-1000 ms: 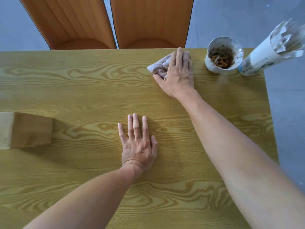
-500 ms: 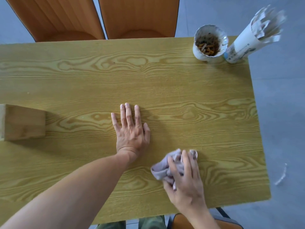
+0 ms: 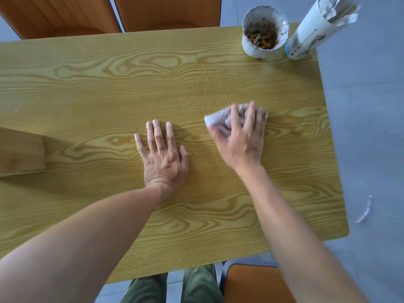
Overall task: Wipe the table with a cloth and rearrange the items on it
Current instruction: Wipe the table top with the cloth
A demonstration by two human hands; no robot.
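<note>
My right hand presses a crumpled pale cloth flat onto the yellow wood-grain table, right of centre; the cloth shows past my fingertips and is blurred. My left hand lies flat on the table with fingers spread, holding nothing, just left of the right hand. At the far right corner stand a white cup holding cigarette butts and a tall white paper-wrapped tube. A wooden block sits at the left edge.
Two orange-brown chairs stand against the table's far side. Another orange seat is at the near side by my green trousers. A white scrap lies on the grey floor to the right.
My right hand with the cloth swept from the far edge down to the near edge, then back up to the middle right of the table. The left hand stayed flat.
</note>
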